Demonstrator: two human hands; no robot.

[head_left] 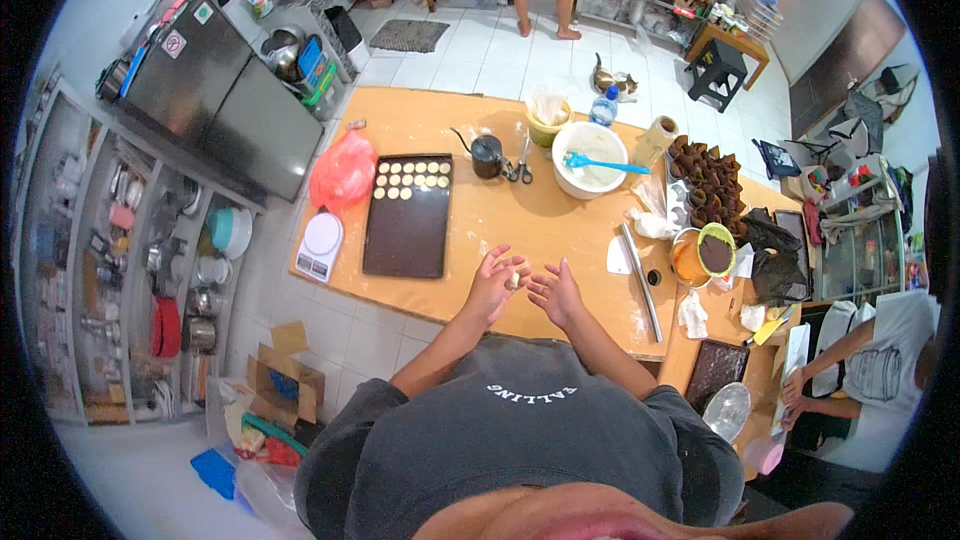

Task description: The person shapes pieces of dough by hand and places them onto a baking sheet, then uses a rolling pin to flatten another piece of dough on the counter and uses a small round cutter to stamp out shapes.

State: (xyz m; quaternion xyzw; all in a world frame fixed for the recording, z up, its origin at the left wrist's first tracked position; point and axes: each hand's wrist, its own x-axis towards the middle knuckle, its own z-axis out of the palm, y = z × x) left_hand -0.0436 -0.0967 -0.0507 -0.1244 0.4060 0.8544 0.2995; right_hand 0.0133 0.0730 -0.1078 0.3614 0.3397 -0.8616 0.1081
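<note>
Dark T-shirt point(530, 430) sits nearest, by the near edge of the tabletop point(560, 230); above that edge the hands face each other, the right hand point(558, 292) open, the left hand point(492, 288) loosely curved with a small pale lump point(513, 280) at its fingers, whether pinched I cannot tell. Shaping that lump looks like the step in hand. Pale rounds point(406, 180) line the far end of the dark tray point(405, 240) near the tabletop's left edge; the next move likely calls for light, even palm pressure
</note>
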